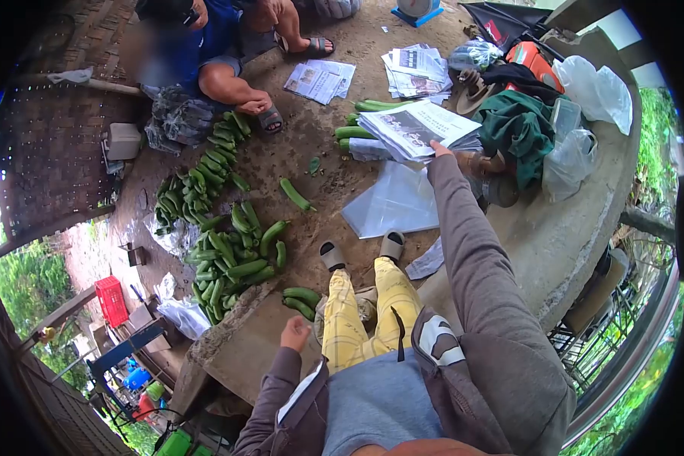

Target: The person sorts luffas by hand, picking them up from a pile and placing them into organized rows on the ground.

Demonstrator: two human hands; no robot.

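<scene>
My right hand reaches far forward and grips the near edge of a stack of newspapers. Just behind and left of that stack, long green vegetables like cucumbers lie partly covered by it. Clear plastic sheets are spread on the ground below the stack. Near my left knee is my left hand, fingers curled in, with nothing visible in it. Two more green vegetables lie close to that hand. A large heap of them covers the ground to the left.
Another person squats at the upper left beside the heap. More newspapers lie on the ground ahead. A scale stands at the back. Bags and a green cloth fill the right ledge. A red crate sits at left.
</scene>
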